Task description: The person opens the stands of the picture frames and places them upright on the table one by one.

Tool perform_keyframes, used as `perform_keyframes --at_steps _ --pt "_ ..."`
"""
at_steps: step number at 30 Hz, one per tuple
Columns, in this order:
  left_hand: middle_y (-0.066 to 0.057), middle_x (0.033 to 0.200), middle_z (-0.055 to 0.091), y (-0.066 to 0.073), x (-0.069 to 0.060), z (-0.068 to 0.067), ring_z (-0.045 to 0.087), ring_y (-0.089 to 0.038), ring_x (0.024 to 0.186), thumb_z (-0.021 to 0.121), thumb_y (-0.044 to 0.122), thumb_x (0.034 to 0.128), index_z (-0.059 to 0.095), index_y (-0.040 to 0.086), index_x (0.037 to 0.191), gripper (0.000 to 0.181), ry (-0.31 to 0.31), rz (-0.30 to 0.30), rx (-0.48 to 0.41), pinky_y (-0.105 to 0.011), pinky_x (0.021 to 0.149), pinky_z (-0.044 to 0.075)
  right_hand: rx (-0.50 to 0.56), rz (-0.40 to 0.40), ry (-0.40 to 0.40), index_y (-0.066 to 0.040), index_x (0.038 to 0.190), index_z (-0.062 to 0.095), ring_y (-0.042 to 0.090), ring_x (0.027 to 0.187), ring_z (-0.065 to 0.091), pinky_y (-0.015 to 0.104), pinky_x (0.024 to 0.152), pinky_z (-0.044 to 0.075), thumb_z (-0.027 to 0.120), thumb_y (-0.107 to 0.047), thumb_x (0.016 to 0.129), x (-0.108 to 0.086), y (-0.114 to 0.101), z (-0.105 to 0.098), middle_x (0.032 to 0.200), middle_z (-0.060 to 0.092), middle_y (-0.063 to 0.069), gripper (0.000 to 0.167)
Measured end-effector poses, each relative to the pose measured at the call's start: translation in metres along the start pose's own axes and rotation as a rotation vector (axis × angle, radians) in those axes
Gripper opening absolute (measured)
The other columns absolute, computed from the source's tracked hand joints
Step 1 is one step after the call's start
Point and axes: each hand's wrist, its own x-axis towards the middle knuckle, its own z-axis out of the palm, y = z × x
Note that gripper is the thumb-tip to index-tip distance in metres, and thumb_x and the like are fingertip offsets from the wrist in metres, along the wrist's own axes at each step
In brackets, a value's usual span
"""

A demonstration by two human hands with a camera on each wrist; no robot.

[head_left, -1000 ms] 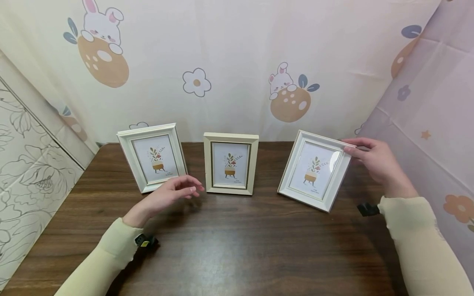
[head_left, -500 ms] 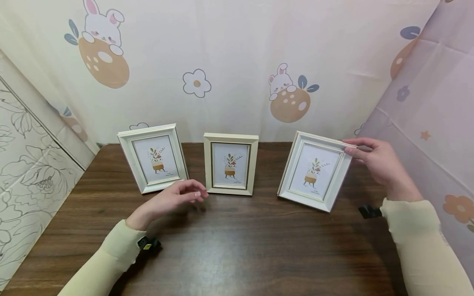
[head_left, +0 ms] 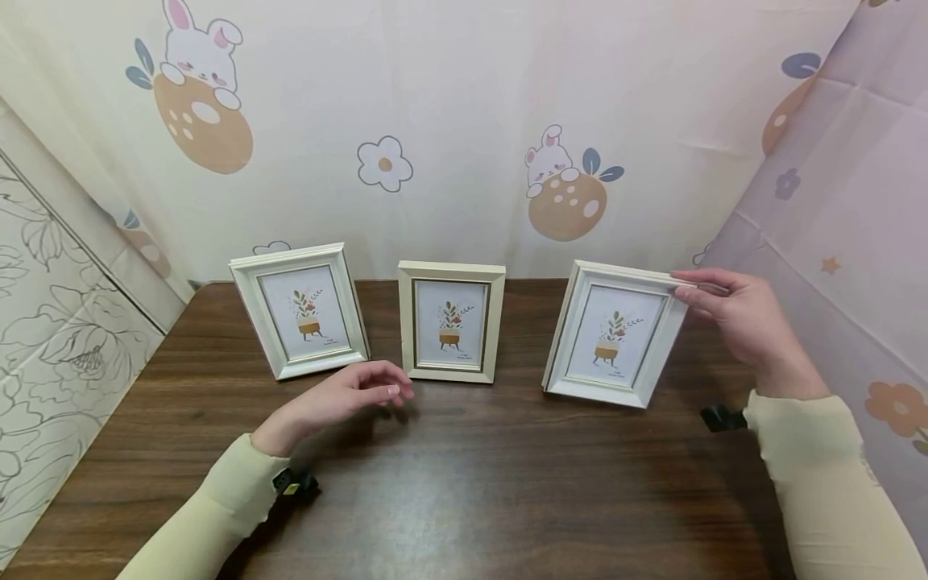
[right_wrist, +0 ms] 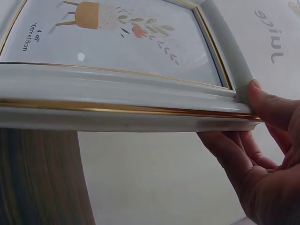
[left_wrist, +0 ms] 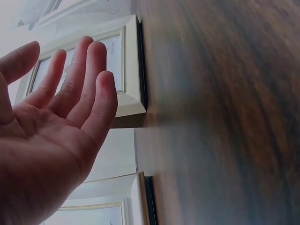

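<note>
Three picture frames stand in a row on the brown wooden table (head_left: 464, 483), each showing the same potted-plant print. At the right, a white picture frame (head_left: 561, 346) has its upper right corner pinched by my right hand (head_left: 750, 326), thumb in front and fingers behind, as the right wrist view shows on the white frame's edge (right_wrist: 117, 89). A cream picture frame (head_left: 498, 322) stands in the middle. On the left is another white picture frame (head_left: 264, 322). My left hand (head_left: 344, 399) hovers in front of the gap between those two, fingers loosely bent and holding nothing.
Behind the table hangs a pale curtain (head_left: 464, 80) printed with rabbits and flowers. A second printed curtain (head_left: 834, 201) covers the right side, and a panel with line-drawn flowers (head_left: 58, 338) borders the left. Each wrist carries a small black camera (head_left: 296, 483).
The right white frame has turned slightly, its lower right corner shifting back and its top edge left, while my right hand keeps its pinch. My left hand has drifted right and toward me.
</note>
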Motion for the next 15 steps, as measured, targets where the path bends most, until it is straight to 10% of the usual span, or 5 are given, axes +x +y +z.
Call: perform_keyframes --at_steps 15 --pt "-0.025 0.117 0.065 -0.002 0.005 0.001 0.062 -0.045 0.104 0.053 0.014 0.1041 0.056 -0.009 0.125 0.031 -0.058 -0.005 0.022 -0.05 0.091 0.052 0.481 -0.193 0.019 0.002 0.11 0.074 0.008 0.079 0.071 0.019 0.068 0.056 0.067 0.015 0.087 -0.007 -0.012 0.015 0.093 0.076 0.001 0.027"
